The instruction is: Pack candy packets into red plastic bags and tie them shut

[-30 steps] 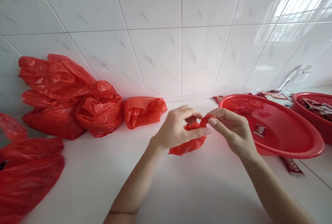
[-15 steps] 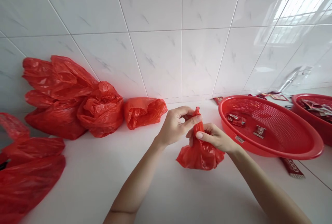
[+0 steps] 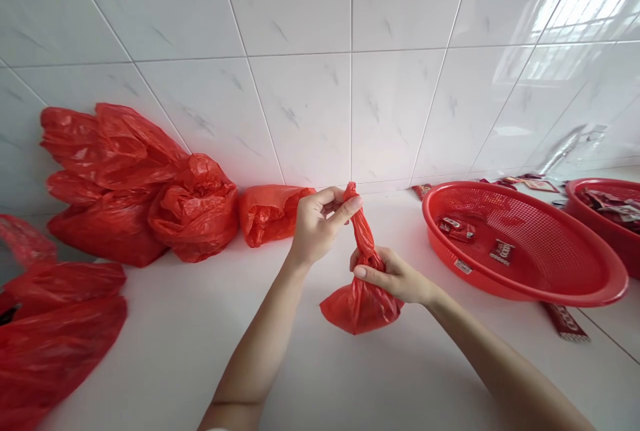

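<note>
A small red plastic bag [image 3: 357, 304] with a full, bulging bottom is between my two hands over the white counter. My left hand [image 3: 320, 221] pinches the twisted top end of its neck and pulls it upward. Lower down, my right hand [image 3: 393, 276] is closed around the neck, just above the bulge. The neck is stretched thin and gathered between the hands. What the bag holds is hidden by the plastic.
Several red plastic bags [image 3: 113, 191] lean at the wall on the left, another [image 3: 55, 344] nearer. At right, a red perforated basket [image 3: 550, 238] holds a few small packets; a second red basket [image 3: 600, 224] holds more wrappers. A dark red packet [image 3: 567, 322] lies below.
The bag and both hands have shifted left. My left hand has moved up and away from my right, so the neck between them is longer and straighter.
</note>
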Demonstrator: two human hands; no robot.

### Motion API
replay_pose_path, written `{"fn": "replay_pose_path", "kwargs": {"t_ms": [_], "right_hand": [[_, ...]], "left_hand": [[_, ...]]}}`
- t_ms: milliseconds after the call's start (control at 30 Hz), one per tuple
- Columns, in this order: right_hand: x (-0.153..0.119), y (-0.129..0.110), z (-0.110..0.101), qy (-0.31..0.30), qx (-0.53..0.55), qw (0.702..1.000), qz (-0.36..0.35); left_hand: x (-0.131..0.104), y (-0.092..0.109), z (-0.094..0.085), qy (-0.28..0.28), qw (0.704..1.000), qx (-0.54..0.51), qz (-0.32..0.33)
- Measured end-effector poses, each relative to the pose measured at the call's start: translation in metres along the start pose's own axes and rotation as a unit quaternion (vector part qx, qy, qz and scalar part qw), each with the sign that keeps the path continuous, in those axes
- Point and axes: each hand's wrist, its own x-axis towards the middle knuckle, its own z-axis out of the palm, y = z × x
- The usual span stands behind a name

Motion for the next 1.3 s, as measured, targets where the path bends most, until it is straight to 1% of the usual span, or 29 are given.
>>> {"fn": "replay_pose_path", "kwargs": {"t_ms": [67,133,233,300,367,433,500,567,600,667,700,767,833,1000,1133,1200,1233,1300], "right_hand": [[-0.002,-0.002,-0.005,0.006,-0.011,0.999,-0.03],[-0.003,-0.005,-0.009,0.034,-0.014,0.997,-0.062],[-0.004,-0.007,-0.01,0.108,-0.041,0.989,-0.09],[-0.004,-0.007,-0.009,0.167,-0.104,0.976,-0.09],[-0.005,-0.007,-0.007,0.214,-0.182,0.956,-0.089],[-0.006,-0.008,-0.007,0.242,-0.228,0.937,-0.104],[-0.009,-0.01,-0.01,0.256,-0.224,0.932,-0.127],[-0.011,-0.013,-0.015,0.253,-0.184,0.94,-0.138],[-0.011,-0.014,-0.018,0.241,-0.157,0.947,-0.139],[-0.013,-0.016,-0.024,0.202,-0.105,0.964,-0.135],[-0.013,-0.017,-0.027,0.18,-0.088,0.971,-0.131],[-0.013,-0.017,-0.033,0.146,-0.074,0.979,-0.12],[-0.014,-0.016,-0.036,0.126,-0.072,0.983,-0.114],[-0.015,-0.011,-0.041,0.083,-0.064,0.989,-0.105],[-0.016,-0.012,-0.04,0.046,-0.056,0.993,-0.09],[-0.015,-0.013,-0.039,0.043,-0.044,0.994,-0.087],[-0.015,-0.014,-0.038,0.05,-0.034,0.995,-0.085],[-0.013,-0.013,-0.035,0.089,-0.009,0.993,-0.077]], "left_hand": [[-0.001,0.002,0.0,-0.033,0.999,-0.014,0.002],[-0.002,0.003,0.001,-0.069,0.997,-0.02,-0.003],[-0.004,0.004,0.003,-0.108,0.994,-0.004,-0.02],[-0.005,0.005,0.004,-0.131,0.991,0.016,-0.026],[-0.005,0.006,0.003,-0.154,0.987,0.026,-0.027],[-0.002,0.005,-0.001,-0.163,0.986,0.029,-0.027],[0.002,0.001,-0.006,-0.141,0.989,0.03,-0.026],[0.009,-0.007,-0.013,-0.099,0.994,0.031,-0.04],[0.012,-0.012,-0.017,-0.076,0.995,0.03,-0.055],[0.019,-0.023,-0.023,-0.042,0.994,0.029,-0.093],[0.022,-0.029,-0.025,-0.033,0.993,0.027,-0.111],[0.026,-0.039,-0.028,-0.028,0.99,0.021,-0.139],[0.028,-0.045,-0.029,-0.027,0.987,0.013,-0.156],[0.031,-0.057,-0.036,-0.026,0.985,-0.008,-0.171],[0.034,-0.069,-0.042,-0.026,0.982,-0.021,-0.184],[0.034,-0.072,-0.042,-0.02,0.982,-0.021,-0.185],[0.034,-0.071,-0.041,-0.015,0.983,-0.02,-0.181],[0.034,-0.067,-0.039,-0.006,0.987,-0.022,-0.159]]}}
